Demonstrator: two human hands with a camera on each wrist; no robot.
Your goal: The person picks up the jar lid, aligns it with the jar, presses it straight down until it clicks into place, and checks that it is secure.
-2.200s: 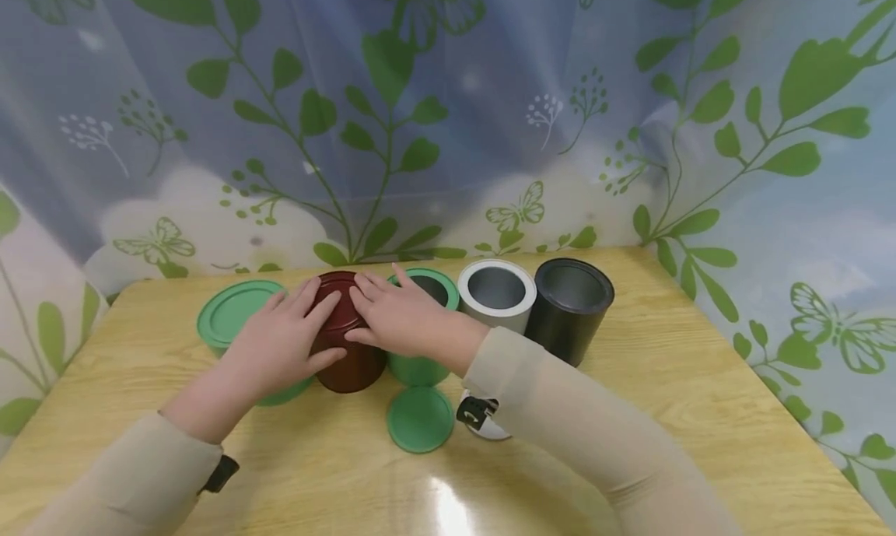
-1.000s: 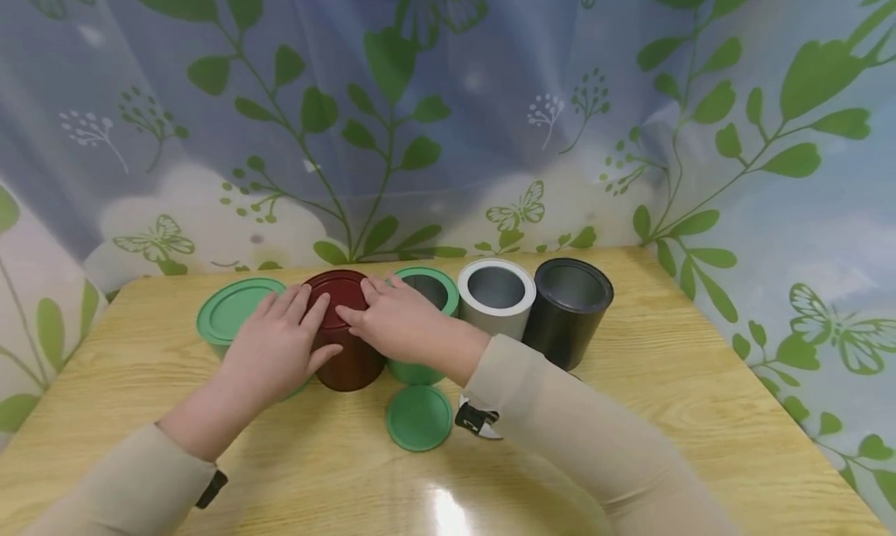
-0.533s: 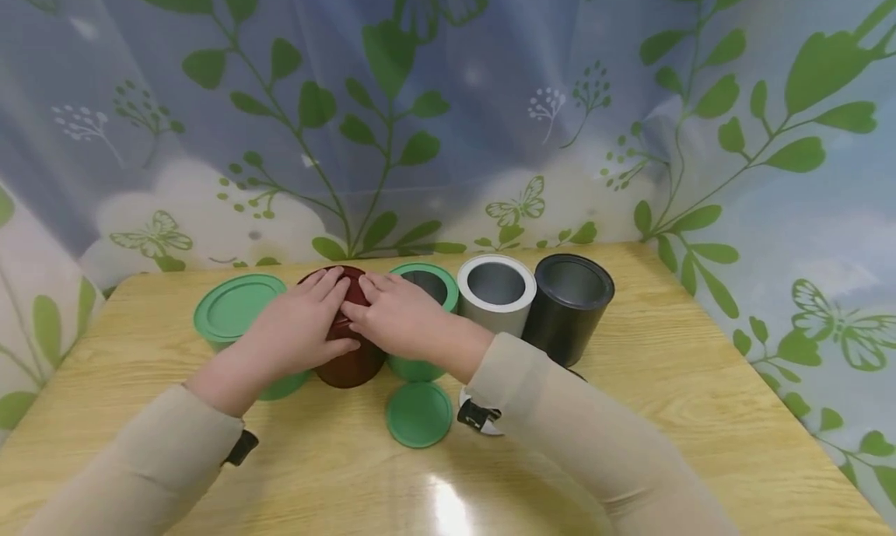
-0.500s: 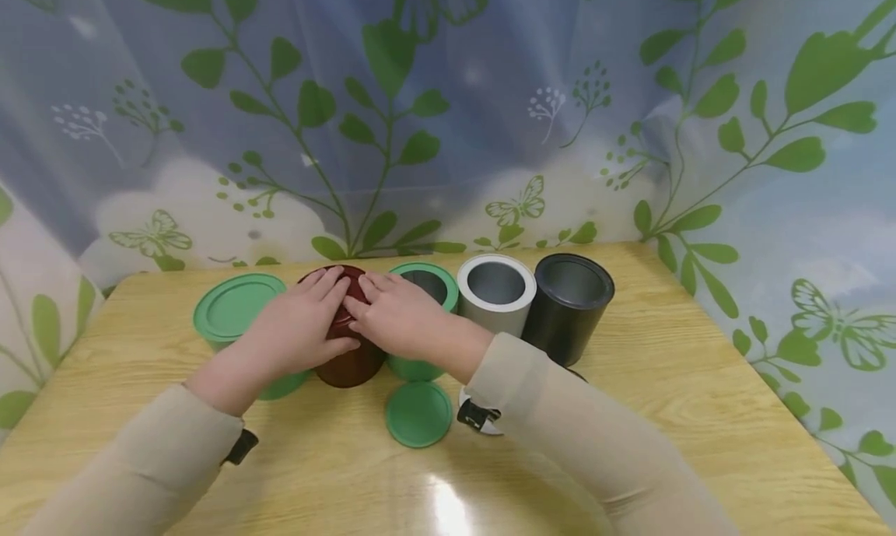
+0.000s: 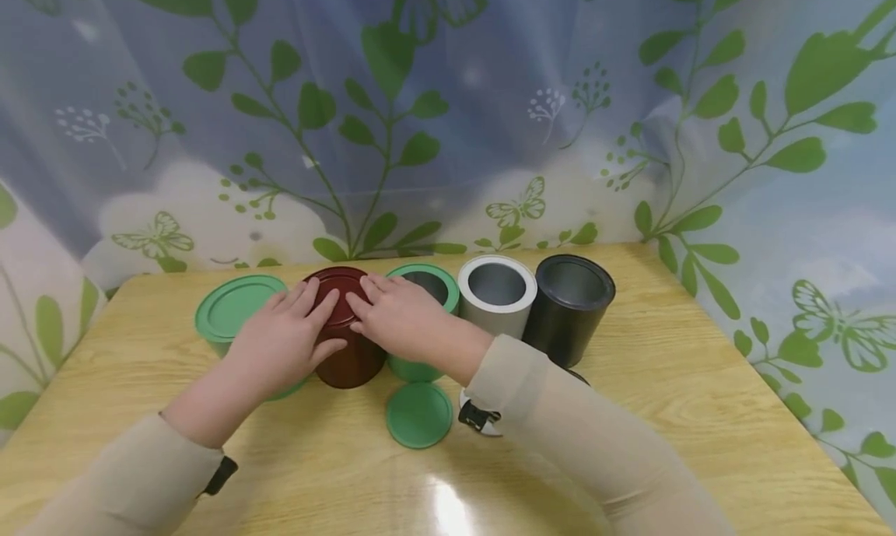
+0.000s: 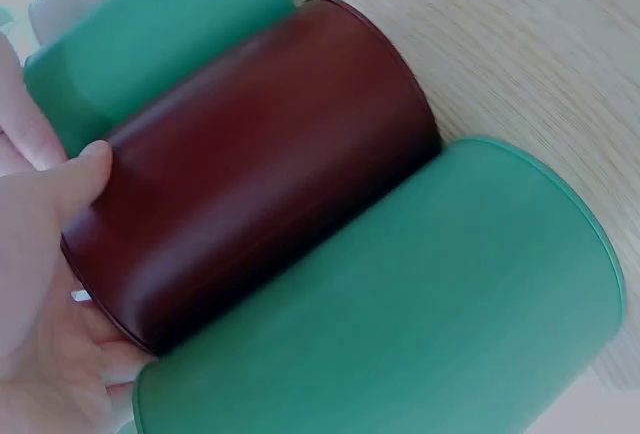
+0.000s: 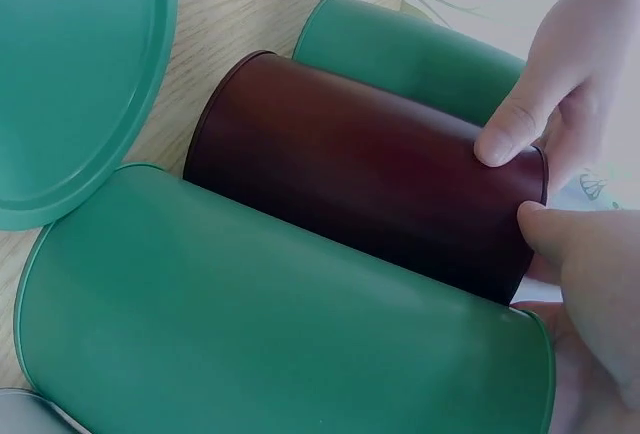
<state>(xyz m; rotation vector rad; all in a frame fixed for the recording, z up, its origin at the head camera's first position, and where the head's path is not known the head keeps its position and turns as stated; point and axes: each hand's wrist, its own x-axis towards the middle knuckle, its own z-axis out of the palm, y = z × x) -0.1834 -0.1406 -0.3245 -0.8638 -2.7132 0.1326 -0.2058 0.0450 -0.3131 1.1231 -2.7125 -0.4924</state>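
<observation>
A dark red canister (image 5: 352,365) stands upright between two green canisters, its lid (image 5: 341,281) in place on top. My left hand (image 5: 280,338) lies over the lid's left side, fingers extended across the edge. In the left wrist view its thumb (image 6: 85,179) touches the canister's side near the rim. My right hand (image 5: 406,314) rests fingertips on the lid's right side; in the right wrist view its thumb (image 7: 550,229) is at the rim. The green canister (image 5: 241,306) on the left has a lid; the green canister (image 5: 444,275) on the right is uncovered.
Farther right stand an uncovered white canister (image 5: 498,318) and a black canister (image 5: 567,326). A green lid (image 5: 418,415) lies in front on the wooden table (image 5: 336,458). A white lid (image 5: 490,429) and a black edge (image 5: 578,376) are partly hidden by my right arm. A printed curtain (image 5: 448,131) hangs behind.
My left hand moved right and farther over the lid about half a second ago, and has since drawn back left. The right hand has shifted only slightly on the lid.
</observation>
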